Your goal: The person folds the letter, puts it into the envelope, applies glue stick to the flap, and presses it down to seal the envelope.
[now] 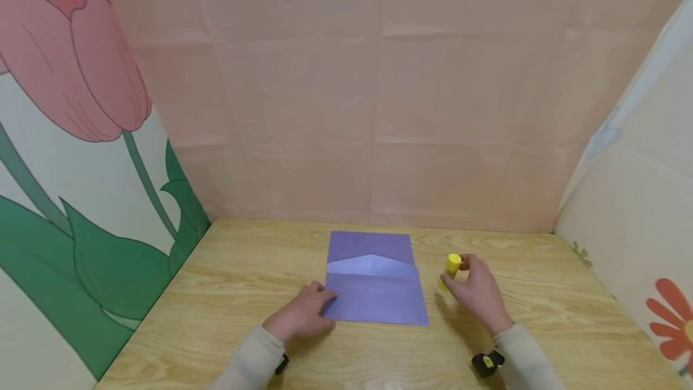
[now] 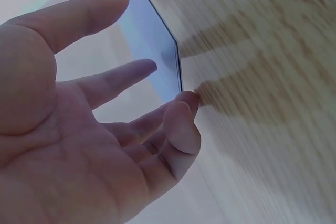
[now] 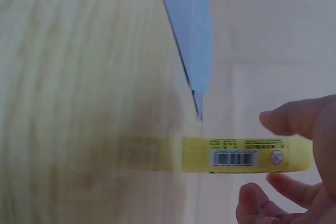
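Observation:
A purple folded paper (image 1: 379,300), shaped like an envelope, lies on the table with a paler raised strip across its middle. At its left edge rests my left hand (image 1: 304,313); the left wrist view shows the thumb and index finger stretched out and the other fingers bent by the paper's corner. A yellow glue stick (image 3: 233,156) stands upright on the table to the right of the paper. Around its upper part is my right hand (image 1: 480,294). In the right wrist view a gap separates the thumb from the stick, while a finger lies close to its other side.
The wooden table (image 1: 227,281) meets a pinkish sheet (image 1: 303,107) at the back. A tulip-painted panel (image 1: 81,167) borders the left side, and a pale panel (image 1: 639,215) with a red flower borders the right.

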Demonstrator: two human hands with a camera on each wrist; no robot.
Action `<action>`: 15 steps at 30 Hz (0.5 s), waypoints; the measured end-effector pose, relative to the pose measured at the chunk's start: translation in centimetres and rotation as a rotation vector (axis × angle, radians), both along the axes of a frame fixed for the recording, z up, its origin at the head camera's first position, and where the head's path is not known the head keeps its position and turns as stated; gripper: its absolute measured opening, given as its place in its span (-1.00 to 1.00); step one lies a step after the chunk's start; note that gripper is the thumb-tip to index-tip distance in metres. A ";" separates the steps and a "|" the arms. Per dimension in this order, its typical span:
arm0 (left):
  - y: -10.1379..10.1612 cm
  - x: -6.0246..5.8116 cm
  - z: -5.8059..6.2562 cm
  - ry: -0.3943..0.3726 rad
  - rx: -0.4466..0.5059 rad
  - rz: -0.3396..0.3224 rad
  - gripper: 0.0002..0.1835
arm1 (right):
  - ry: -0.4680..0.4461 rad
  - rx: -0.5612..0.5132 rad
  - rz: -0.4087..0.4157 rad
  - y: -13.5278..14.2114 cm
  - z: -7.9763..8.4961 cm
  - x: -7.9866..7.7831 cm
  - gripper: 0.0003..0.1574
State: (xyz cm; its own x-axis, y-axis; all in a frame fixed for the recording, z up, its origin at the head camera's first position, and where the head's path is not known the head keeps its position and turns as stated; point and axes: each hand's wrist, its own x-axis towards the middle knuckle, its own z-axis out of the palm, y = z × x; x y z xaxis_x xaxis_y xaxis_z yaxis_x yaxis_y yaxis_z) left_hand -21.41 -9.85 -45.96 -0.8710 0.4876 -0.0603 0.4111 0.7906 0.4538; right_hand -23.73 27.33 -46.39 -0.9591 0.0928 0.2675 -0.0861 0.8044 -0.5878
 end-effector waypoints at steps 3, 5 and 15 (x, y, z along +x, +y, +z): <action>-0.1 -0.1 -0.2 0.011 0.021 -0.002 -0.41 | -0.032 -0.006 0.015 0.2 -0.6 -0.2 -0.36; -0.2 -0.1 -0.2 0.017 0.034 -0.001 -0.44 | -0.040 -0.001 0.019 0.3 -0.9 -0.4 -0.44; -0.4 -0.3 -0.1 0.042 0.107 0.046 -0.52 | -0.043 -0.033 0.025 -0.1 -1.2 -0.8 -0.51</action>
State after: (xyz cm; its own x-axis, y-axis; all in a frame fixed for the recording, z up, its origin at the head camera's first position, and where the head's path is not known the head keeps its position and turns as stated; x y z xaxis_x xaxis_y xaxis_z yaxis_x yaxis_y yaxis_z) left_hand -21.73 -10.20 -46.02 -0.8931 0.4491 0.0268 0.3962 0.7566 0.5202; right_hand -24.48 27.27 -47.58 -0.9717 0.0766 0.2233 -0.0801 0.7825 -0.6174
